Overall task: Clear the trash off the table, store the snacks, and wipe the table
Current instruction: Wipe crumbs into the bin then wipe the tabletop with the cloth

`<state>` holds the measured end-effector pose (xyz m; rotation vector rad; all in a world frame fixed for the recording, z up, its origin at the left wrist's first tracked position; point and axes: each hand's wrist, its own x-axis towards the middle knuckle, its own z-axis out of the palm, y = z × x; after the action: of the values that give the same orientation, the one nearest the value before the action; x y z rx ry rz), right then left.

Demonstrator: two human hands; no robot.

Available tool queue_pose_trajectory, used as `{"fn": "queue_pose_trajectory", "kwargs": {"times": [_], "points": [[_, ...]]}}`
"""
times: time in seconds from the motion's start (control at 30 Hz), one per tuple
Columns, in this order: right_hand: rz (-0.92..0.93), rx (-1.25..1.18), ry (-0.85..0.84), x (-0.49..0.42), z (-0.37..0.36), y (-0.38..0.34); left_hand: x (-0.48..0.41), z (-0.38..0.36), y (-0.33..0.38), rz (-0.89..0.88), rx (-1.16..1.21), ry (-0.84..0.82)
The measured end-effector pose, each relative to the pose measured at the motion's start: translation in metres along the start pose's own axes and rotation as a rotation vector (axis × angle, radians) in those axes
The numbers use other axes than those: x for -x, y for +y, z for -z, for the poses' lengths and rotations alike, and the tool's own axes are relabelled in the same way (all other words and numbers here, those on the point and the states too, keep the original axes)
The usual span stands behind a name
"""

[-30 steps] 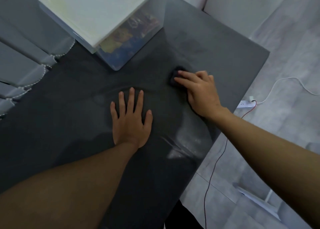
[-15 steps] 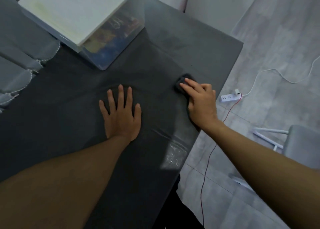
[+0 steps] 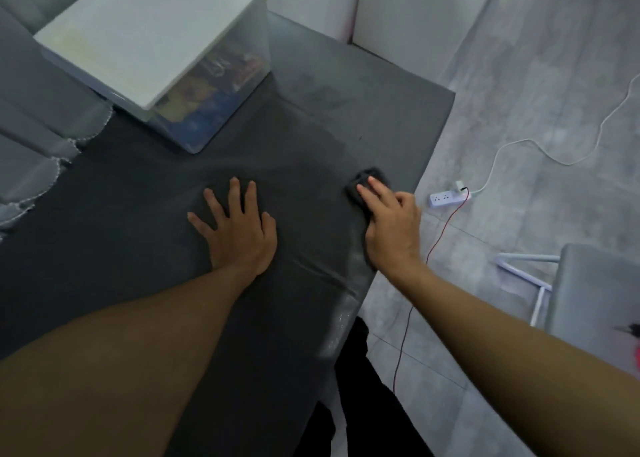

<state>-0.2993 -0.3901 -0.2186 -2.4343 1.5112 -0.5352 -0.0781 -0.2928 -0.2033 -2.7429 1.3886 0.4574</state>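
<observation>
A dark grey table (image 3: 311,117) fills the left and middle of the head view. My left hand (image 3: 239,228) lies flat on it with fingers spread and holds nothing. To its right, near the table's right edge, my right hand (image 3: 391,221) presses down on a dark wiping cloth (image 3: 363,181). Two fingers lie straight on the cloth, and most of it is hidden under the palm. At the back left stands a clear storage box (image 3: 242,41) with a white lid (image 3: 149,34), and snack packets (image 3: 214,86) show through its wall.
Grey curtains (image 3: 31,165) hang along the table's left side. On the floor to the right lie a white power strip (image 3: 446,198) with a white cable and a thin red wire (image 3: 408,311). A grey chair (image 3: 595,283) stands at the right edge.
My right hand has slid the cloth from the table's middle toward its right edge. My left hand stays flat in the same place. The view has shifted to the right.
</observation>
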Motion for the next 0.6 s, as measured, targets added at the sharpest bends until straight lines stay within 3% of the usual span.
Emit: {"fn": "queue_pose_trajectory", "kwargs": {"times": [0.17,0.23,0.3,0.4,0.43,0.5,0.6], "points": [[0.458,-0.025,-0.148,-0.004,0.009,0.017,-0.016,0.007,0.023,-0.020,0.083,0.048],[0.550,0.032,-0.149,-0.026,0.014,0.037,-0.025,0.008,0.035,-0.060,0.039,0.029],[0.416,0.085,-0.100,-0.052,0.014,0.051,-0.037,0.009,0.049,-0.067,0.022,0.005],[0.050,0.023,-0.026,-0.076,0.009,0.045,-0.060,0.012,0.066,-0.018,0.014,0.003],[0.027,0.008,-0.025,-0.076,0.007,0.040,-0.068,0.012,0.071,-0.005,0.012,0.006],[0.167,0.010,-0.063,-0.069,0.004,0.037,-0.081,0.012,0.077,0.036,0.000,0.018],[0.556,-0.017,-0.151,-0.068,0.008,0.054,-0.089,0.008,0.084,0.095,-0.065,0.052]]}}
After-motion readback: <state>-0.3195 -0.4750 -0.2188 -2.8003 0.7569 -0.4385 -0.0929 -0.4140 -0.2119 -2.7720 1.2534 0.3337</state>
